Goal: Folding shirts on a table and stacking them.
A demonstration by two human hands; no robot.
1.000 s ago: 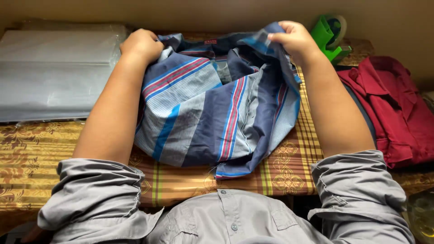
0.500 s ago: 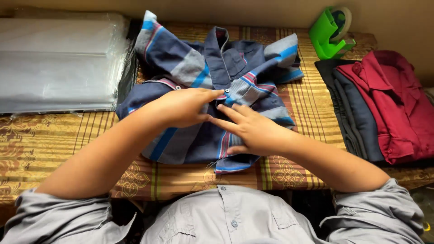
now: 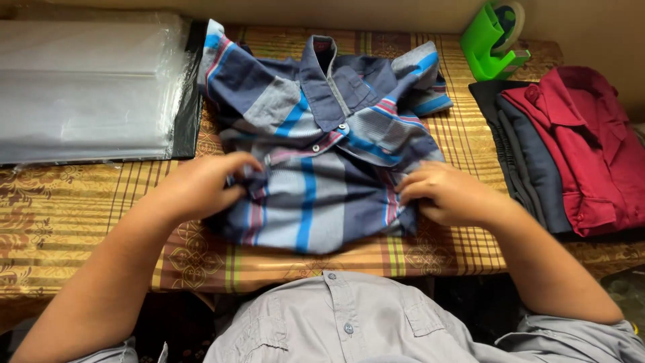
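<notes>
A blue, grey and red striped shirt [image 3: 322,154] lies front-up on the patterned gold tablecloth [image 3: 74,208], collar toward the wall. My left hand [image 3: 205,185] pinches the fabric at the shirt's lower left edge. My right hand [image 3: 440,195] grips the lower right edge. Both hands are closed on the cloth, one on each side of the shirt's body, with the hem between them near the table's front edge.
A stack of clear plastic bags [image 3: 87,87] lies at the back left. A green tape dispenser [image 3: 494,44] stands at the back right. A red shirt [image 3: 591,148] tops a pile of dark folded clothes [image 3: 521,161] on the right.
The shirt was laid down and spread flat. My hands moved from its middle placket apart to its lower left and right edges, and the lower part is now smoother.
</notes>
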